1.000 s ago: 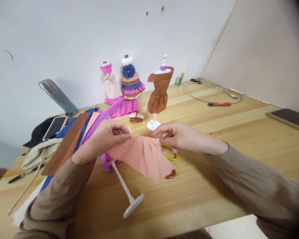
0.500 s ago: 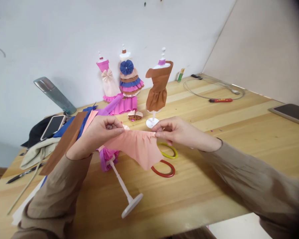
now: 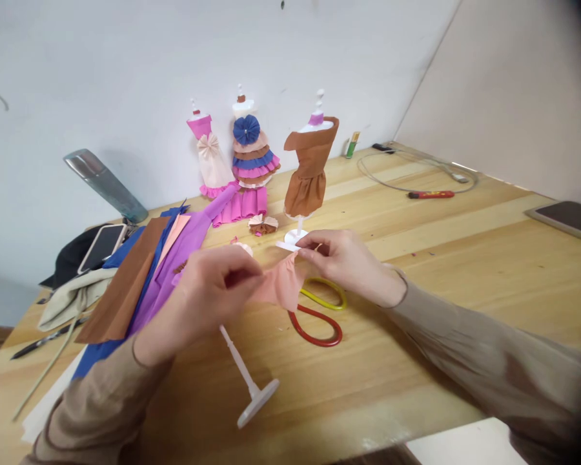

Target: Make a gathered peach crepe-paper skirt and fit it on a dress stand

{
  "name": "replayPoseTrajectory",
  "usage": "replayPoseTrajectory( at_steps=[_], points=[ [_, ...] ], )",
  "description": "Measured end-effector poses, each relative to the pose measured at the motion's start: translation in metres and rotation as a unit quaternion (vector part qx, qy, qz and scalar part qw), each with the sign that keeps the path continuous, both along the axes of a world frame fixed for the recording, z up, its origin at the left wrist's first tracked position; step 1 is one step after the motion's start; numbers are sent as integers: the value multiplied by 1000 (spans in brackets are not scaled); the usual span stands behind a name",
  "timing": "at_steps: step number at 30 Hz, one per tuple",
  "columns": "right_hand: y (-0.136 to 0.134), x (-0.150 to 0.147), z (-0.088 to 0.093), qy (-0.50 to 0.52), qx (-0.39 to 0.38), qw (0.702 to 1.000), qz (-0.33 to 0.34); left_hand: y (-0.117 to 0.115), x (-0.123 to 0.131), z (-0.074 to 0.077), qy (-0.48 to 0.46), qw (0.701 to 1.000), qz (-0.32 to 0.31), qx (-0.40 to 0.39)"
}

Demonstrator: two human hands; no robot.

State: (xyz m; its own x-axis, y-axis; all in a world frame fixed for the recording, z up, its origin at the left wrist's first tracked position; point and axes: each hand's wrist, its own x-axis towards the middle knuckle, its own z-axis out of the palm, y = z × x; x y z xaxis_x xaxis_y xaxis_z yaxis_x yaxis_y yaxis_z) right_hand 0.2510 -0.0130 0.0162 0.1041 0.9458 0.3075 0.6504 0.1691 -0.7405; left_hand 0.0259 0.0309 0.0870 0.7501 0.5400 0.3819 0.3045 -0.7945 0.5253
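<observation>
A gathered piece of pink crepe paper (image 3: pixel 281 284) is stretched between my hands above the table. My left hand (image 3: pixel 208 290), slightly blurred, pinches its near left part. Thumb and fingers of my right hand (image 3: pixel 341 263) are closed on its upper right corner, where a narrow white strip (image 3: pixel 287 246) sticks out to the left. Below the paper, the yellow and red handle loops of scissors (image 3: pixel 322 341) show; the blades are hidden. Under my left hand lies a small dress-form stand (image 3: pixel 242 365) on its side, its upper part covered by the hand.
Dressed mini mannequins stand at the back: a pink one (image 3: pixel 208 152), a layered one (image 3: pixel 254 158) and a brown one (image 3: pixel 307 174). Crepe sheets (image 3: pixel 126 278), a phone (image 3: pixel 104 245) and a bottle (image 3: pixel 107 186) are left. A cutter (image 3: pixel 430 194), a cable and another phone (image 3: pixel 569 216) lie right.
My left hand has come nearer and turned, covering the fallen stand's top. The pink paper is folded and less spread, and the white strip now shows at my right fingertips.
</observation>
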Motion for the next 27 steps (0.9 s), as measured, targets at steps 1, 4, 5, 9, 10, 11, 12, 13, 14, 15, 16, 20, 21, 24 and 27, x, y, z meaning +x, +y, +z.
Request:
replayPoseTrajectory(
  at_steps=[1,4,5,9,10,11,12,13,14,15,16,20,21,24,27],
  points=[
    [1,-1,-3,21,17,1000,-3,-10,1,-4,2,997,-18,81],
    [2,-7,-12,93,51,994,-11,-38,5,-16,11,948,-72,311],
    [2,-9,-15,114,54,992,-15,-45,6,-18,32,932,-103,347],
    [-1,-18,-21,166,58,984,-21,-56,9,-19,91,901,-170,390],
    [-2,-20,-21,172,62,983,-21,-56,9,-19,92,901,-172,389],
    [-2,-22,-21,174,68,982,-22,-57,9,-19,92,902,-168,386],
    [-3,-23,-21,172,75,982,-23,-57,9,-19,91,904,-164,384],
    [-4,-23,-21,166,83,982,-24,-58,9,-20,87,906,-161,381],
    [-4,-24,-21,155,92,983,-23,-58,9,-20,81,909,-157,378],
    [-4,-23,-21,142,101,984,-22,-58,8,-21,74,912,-151,373],
    [-4,-23,-21,129,108,985,-22,-57,8,-21,65,917,-143,367],
    [-1,-18,-21,99,114,988,-21,-40,1,-11,4,952,-79,295],
    [-1,-17,-21,99,110,989,-21,-31,-2,-7,-20,959,-41,281],
    [0,-17,-19,86,95,992,-11,2,-12,8,-6,992,38,116],
    [-1,-18,-14,58,99,993,8,34,-19,16,1,995,101,-16]
  ],
)
